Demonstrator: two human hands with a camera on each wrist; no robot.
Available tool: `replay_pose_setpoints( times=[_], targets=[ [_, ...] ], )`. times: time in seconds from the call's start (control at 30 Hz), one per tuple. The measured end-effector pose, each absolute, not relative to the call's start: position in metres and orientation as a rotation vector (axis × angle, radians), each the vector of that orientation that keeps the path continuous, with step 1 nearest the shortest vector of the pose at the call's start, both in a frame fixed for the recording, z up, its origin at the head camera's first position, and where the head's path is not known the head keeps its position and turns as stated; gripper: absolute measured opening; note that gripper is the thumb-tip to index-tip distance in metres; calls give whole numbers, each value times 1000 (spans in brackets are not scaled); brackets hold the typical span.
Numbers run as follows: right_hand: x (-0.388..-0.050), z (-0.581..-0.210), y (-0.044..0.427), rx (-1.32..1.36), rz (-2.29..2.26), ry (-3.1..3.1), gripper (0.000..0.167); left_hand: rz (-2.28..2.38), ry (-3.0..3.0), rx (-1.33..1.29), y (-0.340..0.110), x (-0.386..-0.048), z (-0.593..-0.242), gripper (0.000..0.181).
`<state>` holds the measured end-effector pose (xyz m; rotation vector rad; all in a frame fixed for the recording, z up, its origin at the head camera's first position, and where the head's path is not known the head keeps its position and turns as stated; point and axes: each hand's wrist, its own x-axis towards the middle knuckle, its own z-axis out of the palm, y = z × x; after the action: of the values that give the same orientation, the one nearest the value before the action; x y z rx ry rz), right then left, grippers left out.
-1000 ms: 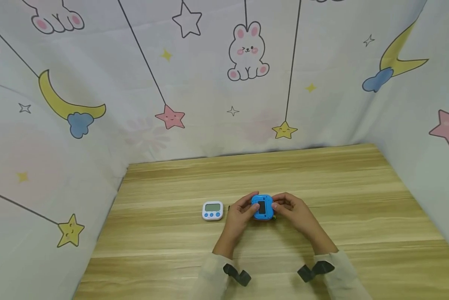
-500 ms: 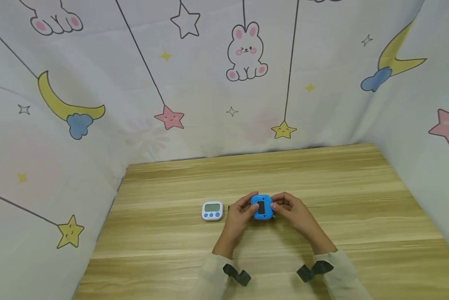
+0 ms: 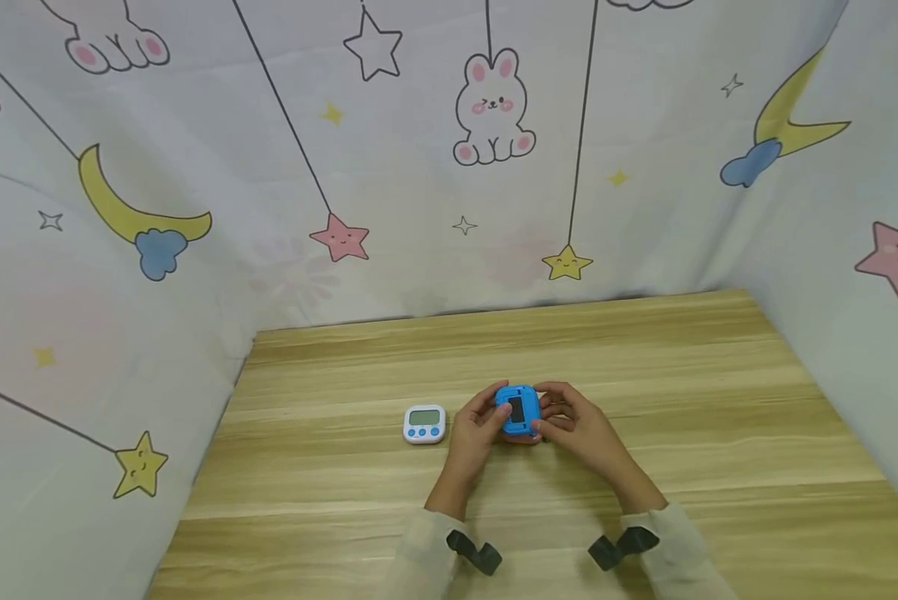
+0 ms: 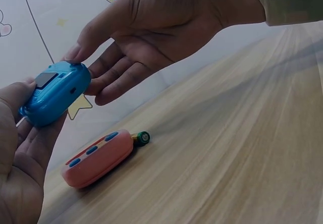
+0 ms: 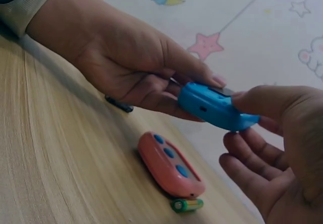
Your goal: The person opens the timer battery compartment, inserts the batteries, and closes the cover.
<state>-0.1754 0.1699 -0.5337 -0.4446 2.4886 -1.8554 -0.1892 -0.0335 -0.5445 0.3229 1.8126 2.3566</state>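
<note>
My left hand [image 3: 473,433] grips a blue digital timer [image 3: 529,407] by its left side, thumb on the back. A dark rectangle [image 4: 46,79] on that back faces up. At the opposite edge, my right hand [image 3: 582,425] pinches the timer between thumb and fingers. Both hands hold it above the table. Below them lies a pink timer [image 5: 161,166] with blue buttons, mostly hidden in the head view. A green battery [image 5: 186,205] lies against one end of it. To the left of my left hand, a white timer [image 3: 424,423] rests with its screen up.
A small black piece [image 5: 119,104] lies on the wooden table [image 3: 329,492] beneath the left hand; its kind is unclear. White cloth walls [image 3: 404,183] printed with stars, moons and rabbits enclose the table's back and sides.
The blue timer and both hands have shifted slightly left. My right thumb has slid down to the timer's near right corner, and more of the pink timer shows beneath.
</note>
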Motion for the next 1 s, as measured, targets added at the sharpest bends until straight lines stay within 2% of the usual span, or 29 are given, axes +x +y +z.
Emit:
replay_pose_setpoints(
  times=[0.3,0.47,0.73,1.0],
  targets=[
    [-175,-535,168,-540,-1779,2518,61,2394,1800,290,-33,-189,-546,44],
    [-176,-536,168,-589,-1789,2505,60,2406,1761,283,-33,-189,-546,45],
    [-175,-537,167,-621,-1738,2563,65,2389,1813,233,-30,-200,-570,43],
    [-172,-529,163,-660,-1722,2604,65,2426,1754,283,-30,-199,-571,43]
  ],
)
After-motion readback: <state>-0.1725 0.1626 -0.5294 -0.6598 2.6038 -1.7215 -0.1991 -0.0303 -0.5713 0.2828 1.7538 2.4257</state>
